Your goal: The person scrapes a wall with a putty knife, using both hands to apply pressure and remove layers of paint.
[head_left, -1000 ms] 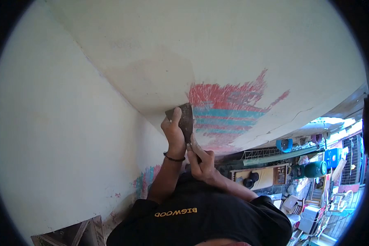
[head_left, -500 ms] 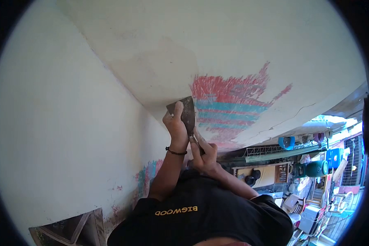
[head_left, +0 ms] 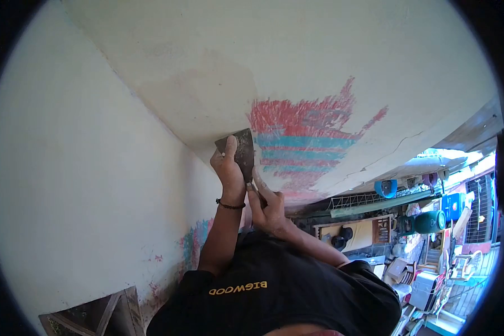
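A broad dark putty knife (head_left: 244, 152) lies against the pale wall (head_left: 196, 39), beside the left edge of a scraped-looking patch of red and blue paint (head_left: 302, 137). My left hand (head_left: 229, 168) grips the blade from its left side, thumb laid along the face and fingers mostly hidden behind. Lower down, my right hand (head_left: 270, 210) is closed around the handle, with the index finger reaching up toward the blade. Pale dust coats the fingers. Most of the handle is covered by the right hand.
A second wall (head_left: 84, 168) meets this one at a corner on the left. A wooden-framed opening (head_left: 103, 313) is at lower left. To the right are a wooden bench (head_left: 361, 235), a green drum (head_left: 429, 222), a blue container (head_left: 453, 206) and piled household things.
The view has shifted slightly, so wall, hands and putty knife all appear a little farther left. Both hands keep the same hold, and the blade stays beside the paint patch.
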A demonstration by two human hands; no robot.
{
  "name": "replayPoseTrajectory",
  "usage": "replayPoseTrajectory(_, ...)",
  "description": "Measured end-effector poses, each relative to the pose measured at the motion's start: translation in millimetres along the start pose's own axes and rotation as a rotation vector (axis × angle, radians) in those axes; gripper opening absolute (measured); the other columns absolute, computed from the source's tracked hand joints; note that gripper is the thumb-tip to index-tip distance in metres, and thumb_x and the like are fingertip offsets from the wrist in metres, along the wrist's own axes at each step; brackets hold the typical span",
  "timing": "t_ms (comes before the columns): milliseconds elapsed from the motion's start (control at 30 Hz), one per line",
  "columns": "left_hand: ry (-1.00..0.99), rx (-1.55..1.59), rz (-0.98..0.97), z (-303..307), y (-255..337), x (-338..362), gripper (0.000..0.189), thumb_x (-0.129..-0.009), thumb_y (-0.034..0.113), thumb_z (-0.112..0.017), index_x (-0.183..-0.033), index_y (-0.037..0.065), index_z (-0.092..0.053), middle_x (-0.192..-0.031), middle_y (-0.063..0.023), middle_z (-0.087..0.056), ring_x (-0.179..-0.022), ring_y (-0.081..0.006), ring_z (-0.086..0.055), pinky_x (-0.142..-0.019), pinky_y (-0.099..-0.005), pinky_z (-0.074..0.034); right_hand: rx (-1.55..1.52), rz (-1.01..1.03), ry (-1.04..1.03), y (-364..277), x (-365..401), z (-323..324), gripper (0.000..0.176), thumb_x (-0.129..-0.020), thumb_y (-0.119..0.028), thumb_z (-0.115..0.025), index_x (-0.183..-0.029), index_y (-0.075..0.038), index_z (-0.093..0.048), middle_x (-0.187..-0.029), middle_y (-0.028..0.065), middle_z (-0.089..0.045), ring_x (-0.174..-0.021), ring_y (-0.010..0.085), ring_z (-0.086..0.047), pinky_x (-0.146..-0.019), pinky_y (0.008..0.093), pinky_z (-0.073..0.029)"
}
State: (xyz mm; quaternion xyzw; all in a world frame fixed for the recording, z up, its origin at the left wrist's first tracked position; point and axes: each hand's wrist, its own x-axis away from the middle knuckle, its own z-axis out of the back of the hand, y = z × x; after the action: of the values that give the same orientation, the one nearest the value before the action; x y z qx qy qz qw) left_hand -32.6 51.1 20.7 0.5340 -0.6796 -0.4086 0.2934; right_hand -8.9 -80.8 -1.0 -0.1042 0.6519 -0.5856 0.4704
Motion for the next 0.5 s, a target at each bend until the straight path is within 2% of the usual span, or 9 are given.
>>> replayPoseTrajectory(133, 0.03, 0.019, -0.031, -2.3, -9.1, -8.3, 0.026, -0.095, 0.024, -0.067, -0.101, -0.001, -0.065, -0.09, -0.0041, -0.066, -0.073, -0.0116, -0.061, -0.067, -0.0268, -0.051, 0.028, -0.029, -0.079, -2.3, -7.1, 10.8, 0.048, -0.093, 0.0, -0.055, -0.139, 0.01, -0.046, -0.061, 0.0107, -0.053, -0.053, 0.0052, -0.051, -0.049, 0.0255, -0.041)
replayPoseTrajectory(233, -0.056, 0.015, 0.039, -3.3, 9.0, -5.9, 0.027, -0.095, 0.023, -0.066, -0.106, -0.002, -0.065, -0.095, -0.005, -0.066, -0.082, -0.0125, -0.061, -0.076, -0.0272, -0.05, 0.005, 0.05, 0.002, -4.6, -9.5, -3.0, 0.048, -0.093, 0.0, -0.055, -0.14, 0.009, -0.046, -0.06, 0.01, -0.052, -0.054, 0.0051, -0.05, -0.049, 0.0255, -0.041)
replayPoseTrajectory(267, -0.048, 0.001, 0.109, -7.5, 20.1, 0.7, 0.028, -0.096, 0.022, -0.066, -0.106, -0.003, -0.065, -0.097, -0.0049, -0.066, -0.086, -0.0128, -0.061, -0.079, -0.0281, -0.049, -0.007, -0.079, -0.051, -13.2, -7.9, 2.0, 0.049, -0.093, -0.001, -0.056, -0.14, 0.009, -0.046, -0.059, 0.0105, -0.051, -0.054, 0.0051, -0.049, -0.049, 0.0258, -0.041)
replayPoseTrajectory(367, 0.049, -0.044, -0.025, -2.1, 0.2, 0.8, 0.026, -0.096, 0.022, -0.065, -0.101, -0.004, -0.065, -0.092, -0.0035, -0.066, -0.081, -0.0122, -0.06, -0.075, -0.0287, -0.05, -0.037, 0.003, -0.018, 3.9, -1.0, 4.8, 0.049, -0.093, -0.003, -0.057, -0.14, 0.007, -0.047, -0.055, 0.0084, -0.046, -0.05, 0.0046, -0.045, -0.046, 0.026, -0.037)
replayPoseTrajectory(467, 0.051, -0.068, -0.139, -4.2, -12.4, -14.4, 0.026, -0.096, 0.023, -0.065, -0.099, -0.003, -0.065, -0.091, -0.0027, -0.065, -0.079, -0.0113, -0.059, -0.072, -0.0285, -0.049, 0.044, -0.051, -0.101, -2.3, -16.4, 17.7, 0.049, -0.093, -0.003, -0.056, -0.14, 0.005, -0.048, -0.054, 0.0092, -0.046, -0.049, 0.0043, -0.044, -0.045, 0.0259, -0.036)
replayPoseTrajectory(500, 0.037, -0.058, -0.169, -12.6, -1.2, -15.3, 0.027, -0.097, 0.024, -0.064, -0.099, -0.003, -0.065, -0.092, -0.0026, -0.065, -0.079, -0.0111, -0.058, -0.072, -0.0281, -0.049, 0.046, -0.028, -0.093, -7.7, -24.9, 18.5, 0.048, -0.093, -0.002, -0.057, -0.139, 0.006, -0.049, -0.052, 0.0108, -0.046, -0.046, 0.0072, -0.046, -0.045, 0.0271, -0.038)
